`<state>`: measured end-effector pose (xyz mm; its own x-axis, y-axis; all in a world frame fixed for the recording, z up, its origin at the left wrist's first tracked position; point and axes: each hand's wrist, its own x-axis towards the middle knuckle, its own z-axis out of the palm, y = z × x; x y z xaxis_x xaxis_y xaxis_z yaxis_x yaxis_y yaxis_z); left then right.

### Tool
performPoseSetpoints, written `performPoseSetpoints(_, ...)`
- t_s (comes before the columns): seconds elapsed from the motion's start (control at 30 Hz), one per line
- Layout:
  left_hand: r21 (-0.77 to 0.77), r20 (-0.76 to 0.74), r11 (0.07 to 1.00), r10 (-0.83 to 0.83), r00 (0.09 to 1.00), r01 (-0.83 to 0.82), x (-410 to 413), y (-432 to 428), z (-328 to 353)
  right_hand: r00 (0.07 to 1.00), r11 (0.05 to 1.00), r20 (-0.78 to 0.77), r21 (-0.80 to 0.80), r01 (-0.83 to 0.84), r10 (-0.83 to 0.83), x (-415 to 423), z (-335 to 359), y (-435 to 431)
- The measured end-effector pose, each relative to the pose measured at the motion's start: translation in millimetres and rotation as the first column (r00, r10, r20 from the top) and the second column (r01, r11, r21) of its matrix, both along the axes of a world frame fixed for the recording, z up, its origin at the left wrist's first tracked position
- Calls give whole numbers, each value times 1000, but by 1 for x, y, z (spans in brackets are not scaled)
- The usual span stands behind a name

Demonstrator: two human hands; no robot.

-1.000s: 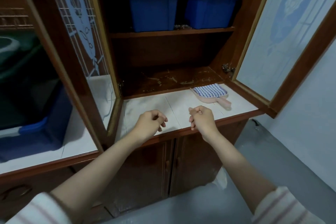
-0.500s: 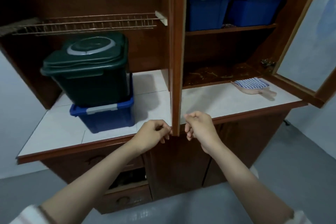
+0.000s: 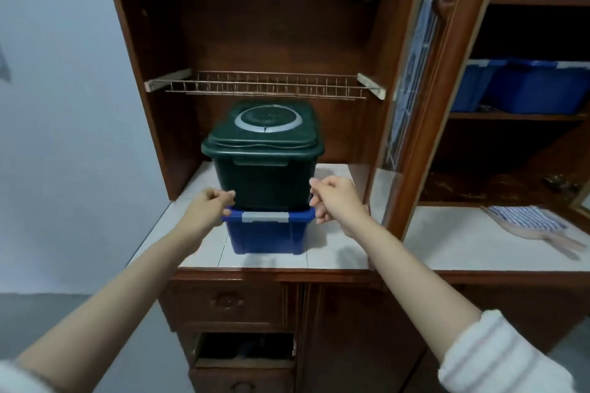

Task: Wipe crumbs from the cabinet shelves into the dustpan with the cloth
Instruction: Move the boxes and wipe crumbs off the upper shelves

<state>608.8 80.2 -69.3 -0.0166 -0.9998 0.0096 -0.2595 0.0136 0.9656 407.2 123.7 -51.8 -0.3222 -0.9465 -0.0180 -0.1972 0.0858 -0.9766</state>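
1. Tiled worktop (image 3: 447, 242) in wooden cabinet (image 3: 287, 41); wire rack (image 3: 265, 86) above.
2. Green bin (image 3: 263, 163) stacked on blue box (image 3: 266, 234), left part of worktop.
3. Left grip (image 3: 207, 207) clenched at bin's lower left corner, holding nothing; contact unclear.
4. Right grip (image 3: 335, 201) clenched just beside bin's lower right, likewise empty.
5. Cloth (image 3: 526, 217) lying on dustpan (image 3: 542, 238), far right of worktop, well apart from both grips.
6. Crumbs on shelf (image 3: 472, 188) behind dustpan; blue tubs (image 3: 536, 86) on next shelf up.
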Motion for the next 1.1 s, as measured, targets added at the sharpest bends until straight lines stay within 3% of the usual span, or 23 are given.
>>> performPoseSetpoints(0.2,63,-45,984,172,984,-169,36,-55,31,985,984,-6,42,174,-174,-12,39,-58)
performPoseSetpoints(0.33,120,-106,984,141,984,-128,37,-75,53,978,976,-78,93,198,-191,-19,46,-80)
performPoseSetpoints(0.63,122,7,992,22,1000,-22,15,-109,82,983,978,-33,104,181,-179,-23,62,-109)
performPoseSetpoints(0.77,116,109,993,22,994,-35,1,-122,89,979,975,-97,112,192,-181,-24,61,-122)
performPoseSetpoints(1.1,145,138,988,37,990,-57,-8,-162,87,956,957,-173,128,259,-236,-33,58,-164)
